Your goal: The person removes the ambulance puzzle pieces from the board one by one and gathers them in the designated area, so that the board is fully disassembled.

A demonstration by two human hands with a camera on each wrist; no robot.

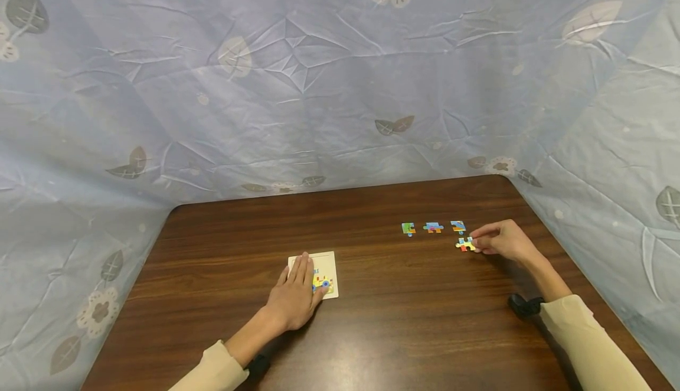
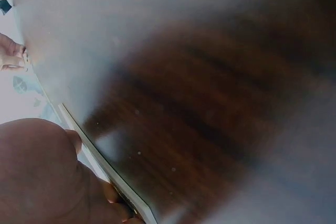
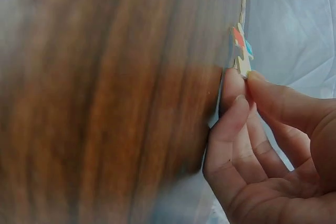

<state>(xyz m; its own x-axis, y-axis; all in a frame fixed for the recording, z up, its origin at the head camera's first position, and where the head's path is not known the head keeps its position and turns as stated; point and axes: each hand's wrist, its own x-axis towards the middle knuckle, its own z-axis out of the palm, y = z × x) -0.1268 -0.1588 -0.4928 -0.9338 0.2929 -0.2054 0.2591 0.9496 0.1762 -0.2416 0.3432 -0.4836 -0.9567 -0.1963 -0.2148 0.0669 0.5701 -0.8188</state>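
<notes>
My right hand (image 1: 502,241) pinches a jigsaw puzzle piece (image 1: 464,244) with yellow, red and blue print at the table's right side. In the right wrist view the thumb and a finger grip the edge of this puzzle piece (image 3: 241,51), which is tilted a little off the wood. Flat on a pale puzzle board (image 1: 328,258) with a yellow vehicle picture, my left hand (image 1: 294,292) rests with straight fingers and hides the board's left part. The left wrist view shows the board's edge (image 2: 113,174) under the hand (image 2: 42,171).
Three more puzzle pieces lie in a row beyond the held one: a green piece (image 1: 408,228), a blue and purple piece (image 1: 432,227) and a blue and orange piece (image 1: 458,225). The brown wooden table (image 1: 393,320) meets a patterned cloth (image 1: 319,113) at its back and sides.
</notes>
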